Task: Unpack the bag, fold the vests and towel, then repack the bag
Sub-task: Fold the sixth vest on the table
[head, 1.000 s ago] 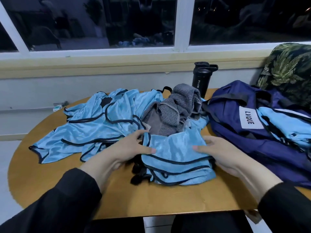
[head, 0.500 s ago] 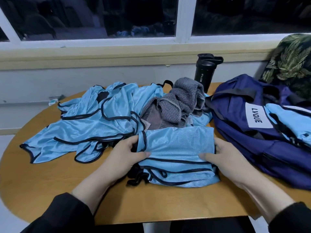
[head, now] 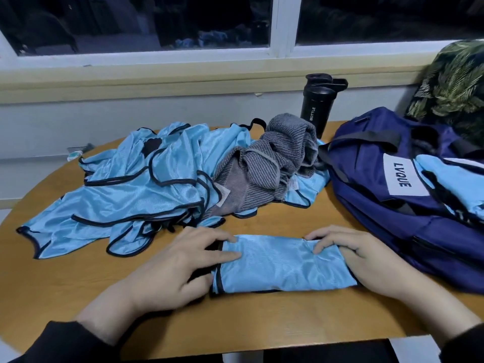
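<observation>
Folded vest [head: 284, 265]: long axis left-right on worktop [head: 262, 318]; left hand [head: 172, 268] and right hand [head: 358, 260] pressed its ends, fingers nearly flat; bag [head: 392, 195] nearer right.

Count, head view: 1 folded vest [head: 282, 263]; 1 loose pile of vests [head: 125, 189], number in it not resolvable, probably several; 1 grey towel [head: 272, 163]; 1 navy bag [head: 392, 195]; 1 black bottle [head: 318, 106]; 1 table [head: 262, 315]; 2 hands: left [head: 180, 265], right [head: 366, 260].
</observation>
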A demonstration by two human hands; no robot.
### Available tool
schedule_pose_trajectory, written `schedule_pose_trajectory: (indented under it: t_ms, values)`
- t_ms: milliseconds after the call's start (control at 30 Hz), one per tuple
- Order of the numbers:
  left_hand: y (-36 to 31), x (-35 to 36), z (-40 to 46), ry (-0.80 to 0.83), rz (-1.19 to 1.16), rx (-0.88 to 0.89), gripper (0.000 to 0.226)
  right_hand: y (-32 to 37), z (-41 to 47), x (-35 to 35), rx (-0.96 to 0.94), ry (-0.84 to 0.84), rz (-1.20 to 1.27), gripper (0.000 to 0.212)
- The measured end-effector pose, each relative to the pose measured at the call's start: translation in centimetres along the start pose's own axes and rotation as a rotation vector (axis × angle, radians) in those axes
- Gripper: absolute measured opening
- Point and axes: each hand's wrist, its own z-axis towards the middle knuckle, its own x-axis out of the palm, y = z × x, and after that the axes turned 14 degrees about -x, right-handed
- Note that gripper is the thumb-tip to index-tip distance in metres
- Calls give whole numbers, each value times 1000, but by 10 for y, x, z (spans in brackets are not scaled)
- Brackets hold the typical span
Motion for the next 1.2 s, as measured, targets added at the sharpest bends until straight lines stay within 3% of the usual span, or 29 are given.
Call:
schedule_pose_trajectory:
  t_ms: [100, 167, 233, 333, 467, 633, 733, 800, 867, 933, 967, 1033, 1133, 1200]
  values:
    - [-16, -15, 8, -42, -41, -3, 53, 15, 2, -10, 100, 17, 130, 50]
    - [-36, -24, 26, -80, -3, -90, 53, 27, 7, -9, 133, 5, 85, 26]
    - [-56, -25, 49, 8, 99, -217, 46, 34, 11, -5, 160, 106, -118, 40]
    - [-70, -15, 71, 238, 202, -341, 76, 32, 12, 1, 150, 241, -249, 66]
    - [-53, -3, 66, 330, 80, -426, 51, 29, 12, -6, 215, 205, -188, 67]
    - [-47, -14, 53, 394, -158, -517, 39, 34, 20, -7, 220, -83, 92, 44]
    - [-52, -23, 51, 387, -414, -563, 18, 42, 37, -3, 217, -433, 604, 45]
    - [-61, -25, 50, 361, -724, -591, 17, 46, 52, 0, 204, -634, 971, 45]
    - [-69, -22, 51, 291, -990, -611, 27, 56, 60, 9, 185, -680, 1331, 61]
    - [-77, -15, 52, 194, -1105, -631, 29, 65, 61, 23, 173, -582, 1544, 83]
    - [-81, -12, 54, 159, -1132, -639, 28, 68, 60, 30, 183, -536, 1583, 86]
    - [-87, -5, 54, 130, -1147, -643, 26, 73, 58, 39, 261, -537, 1543, 69]
    - [-92, -1, 52, 149, -1125, -653, 24, 79, 63, 36, 342, -698, 1269, 32]
    - [-96, -2, 54, 142, -1083, -654, 22, 82, 65, 31, 310, -748, 1180, 26]
